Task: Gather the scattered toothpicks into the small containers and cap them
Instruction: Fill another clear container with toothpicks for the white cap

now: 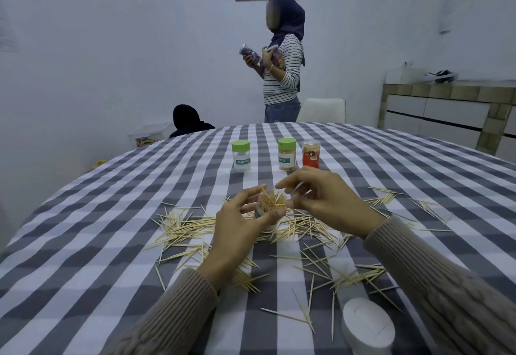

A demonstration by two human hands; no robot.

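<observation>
- The left hand (pixel 237 224) is curling round a small clear container (pixel 269 209) at the centre of the surface (pixel 111 257), thumb on the near side and fingers on the far side; this grip is holding the container upright and uncapped.
- The container is bristling with pale wooden toothpicks standing at mixed angles, their tips sticking up past the rim.
- The right hand (pixel 326 201) is hovering just right of the container's mouth, with forefinger and thumb pinching what appears to be a thin toothpick; motion blur is preventing a firm reading of what this grip contains.
- Loose toothpicks (pixel 190 229) are lying scattered over the checked cloth in a thick drift around and in front of the container, with thinner spreads running toward the right edge and the near edge.
- Two green-lidded containers are standing capped farther back: the left one (pixel 241 156) is looking nearly empty, the right one (pixel 287 154) is showing toothpicks packed inside.
- A red-labelled container (pixel 311 153) is standing just beside the right green-lidded one.
- A white rounded object (pixel 365 324) is sitting at the near right.
</observation>
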